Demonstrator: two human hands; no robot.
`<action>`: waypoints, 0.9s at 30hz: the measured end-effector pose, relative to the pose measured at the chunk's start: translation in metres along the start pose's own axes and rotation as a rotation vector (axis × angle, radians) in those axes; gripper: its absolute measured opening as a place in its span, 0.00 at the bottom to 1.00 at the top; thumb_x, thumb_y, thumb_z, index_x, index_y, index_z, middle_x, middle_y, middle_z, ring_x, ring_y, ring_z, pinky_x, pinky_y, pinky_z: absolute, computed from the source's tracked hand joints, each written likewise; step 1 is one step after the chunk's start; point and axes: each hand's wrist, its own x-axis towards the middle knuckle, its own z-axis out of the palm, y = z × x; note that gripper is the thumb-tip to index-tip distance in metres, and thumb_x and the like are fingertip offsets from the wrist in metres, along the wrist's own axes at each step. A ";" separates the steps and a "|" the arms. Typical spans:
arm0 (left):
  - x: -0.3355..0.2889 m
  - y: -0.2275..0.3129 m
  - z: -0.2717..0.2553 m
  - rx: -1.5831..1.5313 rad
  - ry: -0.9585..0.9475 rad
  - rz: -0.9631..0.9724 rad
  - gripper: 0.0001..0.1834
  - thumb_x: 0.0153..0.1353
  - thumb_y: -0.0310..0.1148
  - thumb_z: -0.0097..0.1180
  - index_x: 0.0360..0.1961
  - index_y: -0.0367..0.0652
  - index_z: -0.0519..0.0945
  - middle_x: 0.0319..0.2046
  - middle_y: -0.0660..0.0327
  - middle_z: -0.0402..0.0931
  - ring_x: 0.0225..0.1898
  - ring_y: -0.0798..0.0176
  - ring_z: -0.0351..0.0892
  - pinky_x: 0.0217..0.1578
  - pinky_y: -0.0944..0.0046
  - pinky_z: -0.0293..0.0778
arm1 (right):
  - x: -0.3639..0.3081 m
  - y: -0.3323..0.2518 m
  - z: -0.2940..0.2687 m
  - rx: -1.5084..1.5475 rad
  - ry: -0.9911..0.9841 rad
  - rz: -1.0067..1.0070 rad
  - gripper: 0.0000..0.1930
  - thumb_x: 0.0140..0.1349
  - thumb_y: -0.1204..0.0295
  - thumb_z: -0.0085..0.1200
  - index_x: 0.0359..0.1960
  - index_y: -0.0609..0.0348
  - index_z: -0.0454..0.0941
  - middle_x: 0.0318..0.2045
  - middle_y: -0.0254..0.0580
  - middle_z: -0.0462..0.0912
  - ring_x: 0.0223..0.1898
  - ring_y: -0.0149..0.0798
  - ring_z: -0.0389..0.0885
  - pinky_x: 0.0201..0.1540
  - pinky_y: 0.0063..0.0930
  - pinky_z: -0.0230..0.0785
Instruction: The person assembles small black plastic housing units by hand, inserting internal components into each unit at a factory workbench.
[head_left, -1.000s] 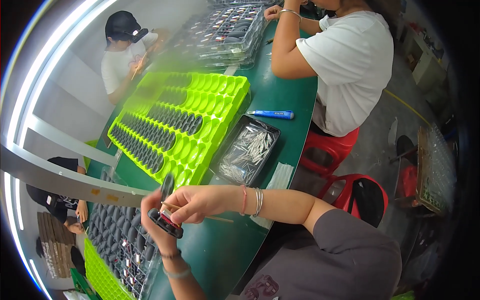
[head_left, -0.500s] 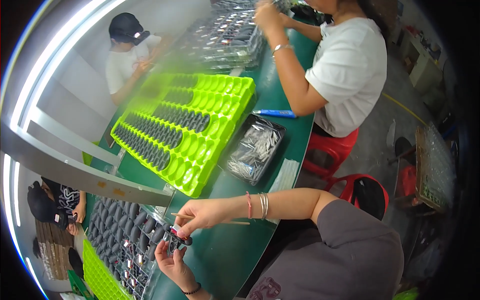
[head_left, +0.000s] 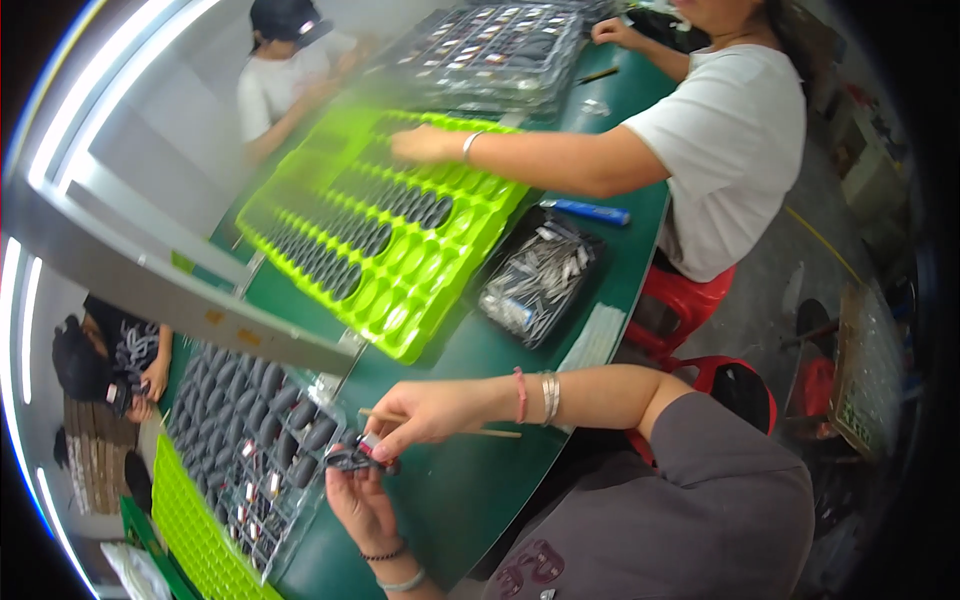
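My right hand point(head_left: 432, 412) comes in from the right with its fingers closed. A thin wooden stick point(head_left: 496, 433) lies through its grip, and the thumb and fingertips pinch a small dark plastic part with a red and white piece point(head_left: 372, 446). From below, my left hand point(head_left: 366, 508) grips the same dark part from underneath with its fingertips. Both hands meet over the table, beside a clear tray point(head_left: 268, 568) of dark oval pieces point(head_left: 245, 400). Finer details of the held part are too small to make out.
A bright green tray point(head_left: 405, 345) with dark ovals lies ahead, beside a black box point(head_left: 545, 280) of small metallic pieces and a blue tube point(head_left: 585, 211). A metal bar point(head_left: 200, 300) crosses at left. A co-worker's arm point(head_left: 570, 163) reaches over the green tray; clear trays point(head_left: 490, 60) are stacked behind.
The co-worker at the right has lowered an arm onto the green tray. My hands still hold the dark part, which is now tilted differently. The whole view has shifted slightly.
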 end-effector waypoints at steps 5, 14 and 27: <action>-0.004 -0.003 0.001 0.179 -0.031 -0.081 0.18 0.67 0.41 0.41 0.45 0.33 0.69 0.33 0.55 0.76 0.29 0.62 0.79 0.25 0.67 0.78 | -0.005 -0.004 0.002 -0.123 0.023 -0.086 0.15 0.55 0.67 0.59 0.38 0.68 0.77 0.33 0.40 0.80 0.36 0.27 0.75 0.43 0.22 0.65; -0.012 -0.007 0.007 0.274 -0.044 -0.096 0.17 0.66 0.40 0.43 0.41 0.34 0.69 0.25 0.59 0.74 0.19 0.65 0.75 0.15 0.69 0.75 | -0.002 0.004 0.011 -0.176 -0.094 -0.042 0.15 0.55 0.67 0.58 0.36 0.69 0.76 0.34 0.40 0.80 0.37 0.27 0.74 0.45 0.24 0.65; -0.012 -0.002 0.015 0.245 -0.073 -0.173 0.22 0.67 0.39 0.40 0.56 0.33 0.64 0.39 0.56 0.74 0.27 0.65 0.76 0.20 0.65 0.77 | 0.002 0.009 0.006 -0.161 -0.094 -0.113 0.12 0.54 0.65 0.59 0.30 0.62 0.81 0.24 0.29 0.77 0.23 0.20 0.64 0.17 0.18 0.48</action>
